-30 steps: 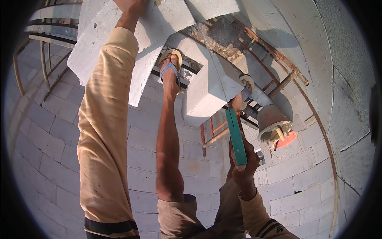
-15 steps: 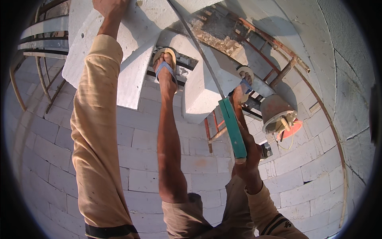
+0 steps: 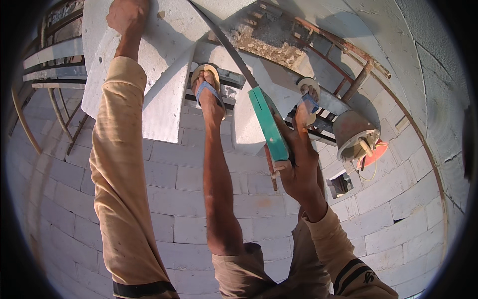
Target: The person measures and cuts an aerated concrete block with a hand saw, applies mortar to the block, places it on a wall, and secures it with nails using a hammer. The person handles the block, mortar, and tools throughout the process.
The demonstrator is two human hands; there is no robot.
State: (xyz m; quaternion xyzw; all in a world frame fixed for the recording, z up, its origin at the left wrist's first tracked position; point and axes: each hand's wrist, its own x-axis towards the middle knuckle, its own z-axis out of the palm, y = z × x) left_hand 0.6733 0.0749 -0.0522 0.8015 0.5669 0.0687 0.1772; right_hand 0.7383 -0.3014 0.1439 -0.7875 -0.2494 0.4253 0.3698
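My right hand (image 3: 301, 174) is closed around the green handle (image 3: 269, 124) of a hand saw. Its long, dark toothed blade (image 3: 226, 47) slants away to the upper left, across the far part of a large white block (image 3: 172, 30), and leaves the picture at the top edge. On that block's upper left rests my left hand (image 3: 128, 17), arm stretched out; its fingers are partly cut off by the frame, so their grip cannot be made out. A second white block (image 3: 249, 119) stands beneath the saw handle, between my sandalled feet.
My left foot (image 3: 206, 82) and right foot (image 3: 308, 99) stand on a narrow raised support. At right hang a bucket (image 3: 351, 132) and an orange-red item (image 3: 373, 154). Rusty metal frames (image 3: 343, 45) flank the work, with a pale block wall (image 3: 199, 199) below.
My right hand has pushed the saw away from me, up and to the left, so less blade shows. My left hand stays on the block. The view has shifted slightly.
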